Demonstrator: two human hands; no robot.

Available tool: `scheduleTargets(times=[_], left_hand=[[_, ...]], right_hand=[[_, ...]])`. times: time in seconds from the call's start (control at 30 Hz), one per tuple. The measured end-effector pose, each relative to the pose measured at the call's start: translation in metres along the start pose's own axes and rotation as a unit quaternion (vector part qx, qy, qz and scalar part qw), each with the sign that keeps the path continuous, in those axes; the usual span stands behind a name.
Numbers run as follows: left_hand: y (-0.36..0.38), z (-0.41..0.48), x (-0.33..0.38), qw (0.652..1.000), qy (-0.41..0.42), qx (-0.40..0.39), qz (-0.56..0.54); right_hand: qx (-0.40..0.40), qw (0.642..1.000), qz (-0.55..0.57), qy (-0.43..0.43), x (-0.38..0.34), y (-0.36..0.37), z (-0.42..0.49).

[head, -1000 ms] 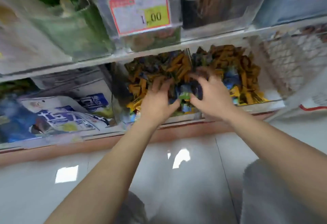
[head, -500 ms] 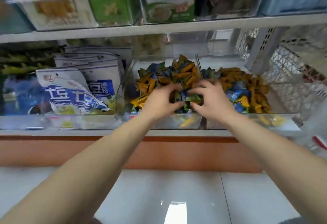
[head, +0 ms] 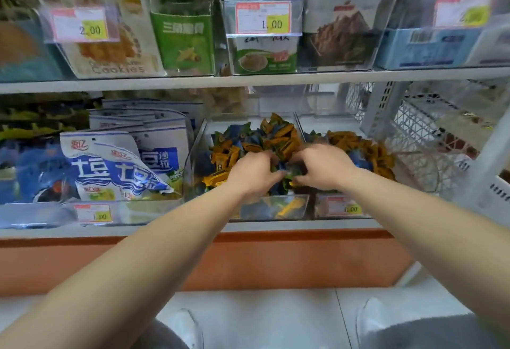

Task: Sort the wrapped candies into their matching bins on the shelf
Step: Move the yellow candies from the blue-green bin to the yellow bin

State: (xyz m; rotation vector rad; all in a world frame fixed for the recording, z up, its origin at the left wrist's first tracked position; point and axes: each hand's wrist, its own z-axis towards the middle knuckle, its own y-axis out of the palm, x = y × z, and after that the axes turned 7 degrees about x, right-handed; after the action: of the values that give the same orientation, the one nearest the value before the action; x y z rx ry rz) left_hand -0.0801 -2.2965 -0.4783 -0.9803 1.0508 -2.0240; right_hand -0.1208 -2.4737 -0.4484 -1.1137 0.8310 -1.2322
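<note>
Two clear plastic bins sit side by side on the lower shelf. The left bin (head: 198, 144) holds a mixed heap of orange, blue and green wrapped candies (head: 276, 133). The right bin (head: 342, 208) holds mostly orange candies (head: 356, 144) with some blue ones. My left hand (head: 254, 172) and my right hand (head: 320, 166) reach into the left bin's heap near the divider, fingers curled down among the wrappers. Green and blue candies (head: 289, 176) show between the two hands; the fingertips are hidden in the pile.
Blue-and-white snack bags (head: 116, 166) fill the compartment to the left. The upper shelf (head: 248, 79) carries cookie and snack packs behind price tags. A white wire basket (head: 430, 139) stands to the right. An orange plinth (head: 276, 260) and pale floor tiles lie below.
The view has tilted up, so the upper shelf shows more. Both hands stay in the left bin, drawn a little closer over the green and blue candies.
</note>
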Motion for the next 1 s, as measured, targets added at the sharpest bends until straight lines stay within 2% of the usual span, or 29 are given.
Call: scheduleTargets(times=[0.13,0.23,0.3,0.4,0.5,0.57,0.63,0.73,0.8,0.83,1.0], left_hand=[[0.01,0.004,-0.004,0.999,0.024,0.024,0.014],[0.012,0.003,-0.01,0.998,0.029,0.04,-0.024],[0.007,0.0,-0.013,0.996,0.01,0.043,-0.074],[-0.005,0.001,-0.018,0.989,-0.018,0.019,-0.146],[-0.019,0.006,-0.026,0.974,-0.072,0.02,-0.213],[-0.027,0.01,-0.031,0.943,-0.136,0.027,-0.304],[-0.033,0.01,-0.029,0.89,-0.194,0.031,-0.412],[-0.037,0.005,-0.019,0.829,-0.238,0.035,-0.505],[-0.038,0.002,-0.01,0.813,-0.249,0.048,-0.524],[-0.039,0.001,-0.006,0.807,-0.252,0.057,-0.531],[-0.043,0.0,0.012,0.793,-0.264,0.088,-0.542]], right_hand=[[0.01,1.0,-0.005,-0.009,0.003,0.014,0.007],[0.063,0.998,0.003,0.004,0.002,0.022,0.002],[0.107,0.994,-0.003,-0.001,0.002,0.025,-0.005],[0.132,0.991,0.021,0.008,0.002,0.025,-0.009],[0.153,0.979,0.121,0.062,0.007,0.021,-0.005],[0.181,0.942,0.258,0.112,0.012,0.013,-0.002],[0.196,0.892,0.378,0.151,0.013,0.005,-0.001],[0.17,0.861,0.447,0.174,0.002,-0.002,0.001],[0.149,0.848,0.473,0.188,-0.007,-0.006,0.004],[0.137,0.826,0.51,0.197,-0.012,-0.01,0.006],[0.015,0.663,0.72,0.203,-0.031,-0.023,0.007]])
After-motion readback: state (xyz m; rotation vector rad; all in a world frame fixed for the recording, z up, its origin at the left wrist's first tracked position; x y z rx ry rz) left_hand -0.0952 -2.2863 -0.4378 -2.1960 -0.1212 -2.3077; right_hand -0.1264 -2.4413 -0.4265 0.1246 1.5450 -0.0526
